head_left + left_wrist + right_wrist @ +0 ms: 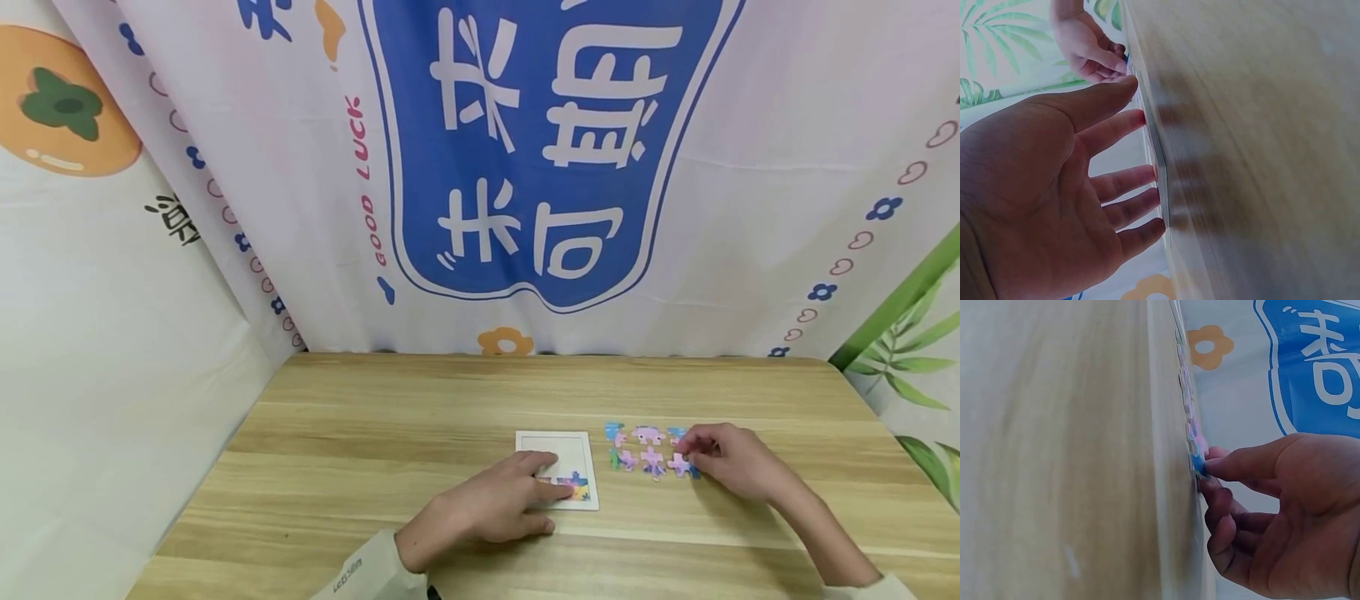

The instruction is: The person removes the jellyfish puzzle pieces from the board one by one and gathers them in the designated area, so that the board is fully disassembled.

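A white puzzle tray [555, 434] lies on the table, with colourful joined pieces [579, 486] along its near side. My left hand [506, 497] reaches over the tray from the left, fingers spread and resting on it; in the left wrist view the fingertips meet the edge of the tray [1159, 156]. To the right of the tray, several loose jigsaw pieces [649, 435] lie in two rows. My right hand [738, 461] is at the right end of these rows. Between its thumb and fingers it pinches a pink-and-blue jigsaw piece [1199, 464], partly covered in the head view.
The wooden table [375, 433] runs back to a printed curtain [315, 275] with a large blue sign. Another white cloth [90, 350] hangs at the left, and a leaf-patterned cloth [915, 350] at the right.
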The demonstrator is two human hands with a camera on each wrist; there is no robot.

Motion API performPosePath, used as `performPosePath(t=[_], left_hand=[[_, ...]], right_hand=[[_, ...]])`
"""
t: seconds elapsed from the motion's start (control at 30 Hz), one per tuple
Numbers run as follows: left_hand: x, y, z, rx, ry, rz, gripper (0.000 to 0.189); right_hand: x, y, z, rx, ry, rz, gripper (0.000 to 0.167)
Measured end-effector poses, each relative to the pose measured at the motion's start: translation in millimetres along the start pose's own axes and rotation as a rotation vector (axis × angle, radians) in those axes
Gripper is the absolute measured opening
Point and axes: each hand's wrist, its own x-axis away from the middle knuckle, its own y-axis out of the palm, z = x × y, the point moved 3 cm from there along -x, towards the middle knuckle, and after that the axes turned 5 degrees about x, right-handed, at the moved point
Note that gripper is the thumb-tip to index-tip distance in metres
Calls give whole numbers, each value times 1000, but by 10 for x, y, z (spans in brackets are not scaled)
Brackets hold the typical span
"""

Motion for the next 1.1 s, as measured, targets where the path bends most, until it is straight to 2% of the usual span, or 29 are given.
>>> performPosePath(t=[1.1], left_hand=[[1,-8,3,-5,2,-3,52]], right_hand=[[14,-29,-36,24,31,-12,14]])
